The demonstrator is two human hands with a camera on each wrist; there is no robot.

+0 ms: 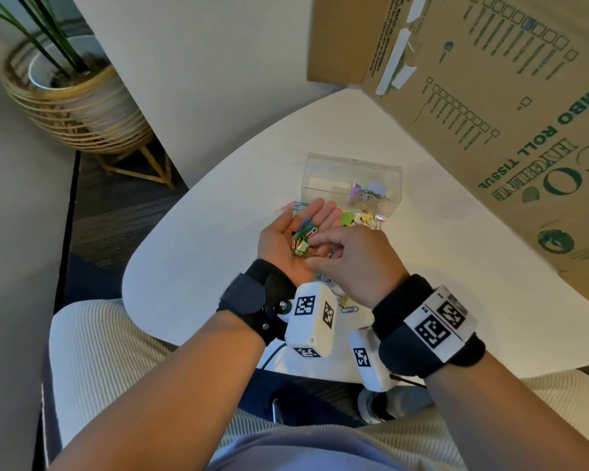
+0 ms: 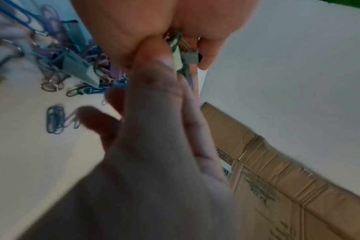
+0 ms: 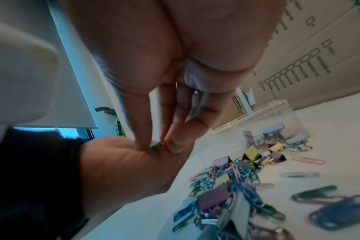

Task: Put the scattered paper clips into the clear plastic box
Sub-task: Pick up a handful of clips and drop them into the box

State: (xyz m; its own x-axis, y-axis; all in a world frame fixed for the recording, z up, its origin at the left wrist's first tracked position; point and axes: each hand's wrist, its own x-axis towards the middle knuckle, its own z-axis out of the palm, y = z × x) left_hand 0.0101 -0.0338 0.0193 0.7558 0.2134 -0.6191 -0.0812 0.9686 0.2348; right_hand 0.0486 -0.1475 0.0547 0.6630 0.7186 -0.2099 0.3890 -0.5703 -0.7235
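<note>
My left hand point(image 1: 288, 241) lies palm-up, cupping loose paper clips point(image 1: 303, 232); my right hand point(image 1: 351, 260) pinches one from that palm. More lie mid-tabletop point(image 3: 242, 183) beside the clear plastic box point(image 1: 352, 185). I judge them light, springy, prone to tangling; pinch each clip across its loops.

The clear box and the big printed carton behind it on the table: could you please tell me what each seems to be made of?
Clear box: looks like rigid, glossy transparent plastic, since the clips inside show through its walls. Printed carton: matte brown corrugated cardboard, by its creased flaps and green ink.
</note>
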